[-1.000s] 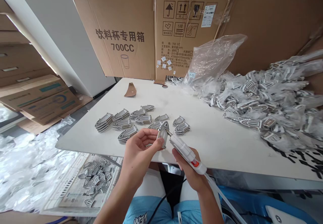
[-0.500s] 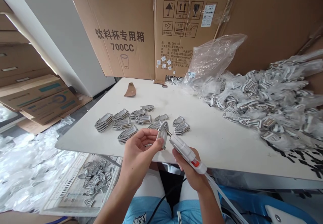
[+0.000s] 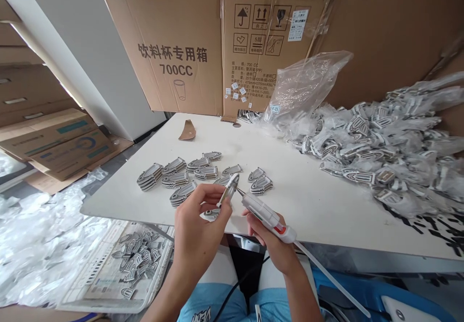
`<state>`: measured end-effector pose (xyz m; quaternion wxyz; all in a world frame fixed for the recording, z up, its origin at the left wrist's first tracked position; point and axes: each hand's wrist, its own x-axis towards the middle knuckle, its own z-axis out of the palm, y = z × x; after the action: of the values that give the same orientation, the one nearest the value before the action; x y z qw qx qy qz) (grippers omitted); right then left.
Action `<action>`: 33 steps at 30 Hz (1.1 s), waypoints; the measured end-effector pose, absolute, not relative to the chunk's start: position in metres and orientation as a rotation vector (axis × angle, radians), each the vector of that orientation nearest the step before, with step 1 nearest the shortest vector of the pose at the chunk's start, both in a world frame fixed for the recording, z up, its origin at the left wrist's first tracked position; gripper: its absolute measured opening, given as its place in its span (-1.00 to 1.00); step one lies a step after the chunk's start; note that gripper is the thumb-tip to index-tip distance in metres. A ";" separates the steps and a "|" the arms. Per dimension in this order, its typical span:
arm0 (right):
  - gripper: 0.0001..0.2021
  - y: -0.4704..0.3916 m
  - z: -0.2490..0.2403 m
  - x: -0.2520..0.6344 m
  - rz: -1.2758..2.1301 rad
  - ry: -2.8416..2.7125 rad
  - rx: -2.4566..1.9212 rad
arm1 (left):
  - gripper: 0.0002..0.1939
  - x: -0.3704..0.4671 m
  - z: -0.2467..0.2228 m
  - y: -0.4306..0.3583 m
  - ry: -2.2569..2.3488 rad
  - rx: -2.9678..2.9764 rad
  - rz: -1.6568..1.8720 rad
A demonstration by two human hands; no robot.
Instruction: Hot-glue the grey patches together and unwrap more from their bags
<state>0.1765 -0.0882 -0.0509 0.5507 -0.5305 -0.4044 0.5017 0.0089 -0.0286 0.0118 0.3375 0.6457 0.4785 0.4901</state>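
Between thumb and fingers, my left hand (image 3: 201, 225) grips a small grey arch-shaped part (image 3: 229, 189), tilted up above the table. My right hand (image 3: 270, 240) is wrapped around a white pen-style hot glue gun (image 3: 266, 213) with a red trigger. Its thin metal tip is at the part's right side; whether they touch I cannot tell. A long pale glue stick (image 3: 331, 278) sticks out of the gun's rear. Just beyond my hands, stacks of similar grey parts (image 3: 176, 179) lie on the white table (image 3: 290, 186), with a smaller stack (image 3: 261, 184) to the right.
A heap of plastic-bagged parts (image 3: 369, 143) covers the table's right side, with black strips (image 3: 431, 225) near it. Cardboard boxes (image 3: 174, 17) stand behind the table. Lower left, a white crate (image 3: 105, 288) holds loose parts beside piled plastic bags (image 3: 43, 254). A cardboard scrap (image 3: 187, 130) lies on the table.
My left hand has turned the grey part, so it now leans more to the right and shows its edge. The glue gun has shifted slightly left and up.
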 end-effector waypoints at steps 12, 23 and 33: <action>-0.60 -0.089 -0.047 0.178 1.196 -0.998 -1.289 | -0.95 0.005 0.010 -0.024 1.271 2.064 1.303; -0.50 -0.095 -0.057 0.187 1.190 -0.941 -1.280 | -0.48 0.002 0.006 -0.006 0.998 1.197 1.204; -0.57 -0.092 -0.058 0.188 1.209 -1.120 -1.270 | -0.65 0.007 0.007 -0.009 0.955 1.032 1.131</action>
<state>0.1884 -0.0922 -0.0582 0.5058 -0.5266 -0.4643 0.5013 0.0073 -0.0090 0.0066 0.6197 0.4489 0.4155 0.4917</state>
